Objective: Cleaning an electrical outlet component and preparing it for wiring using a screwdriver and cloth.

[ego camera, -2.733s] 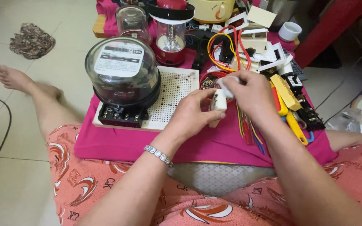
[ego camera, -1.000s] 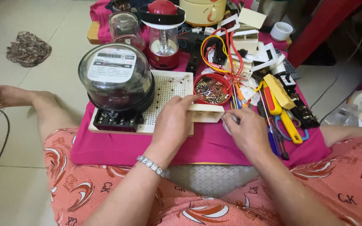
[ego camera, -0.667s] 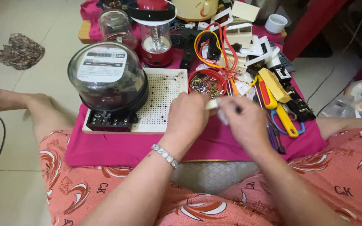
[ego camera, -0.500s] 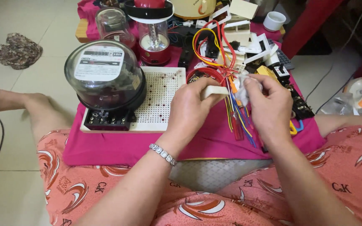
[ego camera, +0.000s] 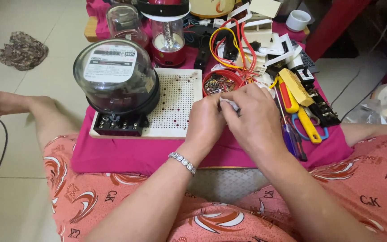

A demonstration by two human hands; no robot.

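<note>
The small white part (ego camera: 230, 104) is mostly hidden between both hands' fingers (ego camera: 242, 96).

- I see a low table (ego camera: 126, 157) covered in a magenta cloth, standing on a pale tiled floor (ego camera: 19, 188) at the middle of the frame.
- On it, left of centre, lies a white perforated board (ego camera: 175, 107) carrying a glass-domed electric meter (ego camera: 115, 85).
- At upper centre stand a red lantern (ego camera: 167, 31) and a red bowl of small parts (ego camera: 220, 83).
- At the right lie yellow-handled tools (ego camera: 307, 125) and looped wires (ego camera: 229, 42).
- On the floor at upper left lies a crumpled rag (ego camera: 23, 50).
</note>
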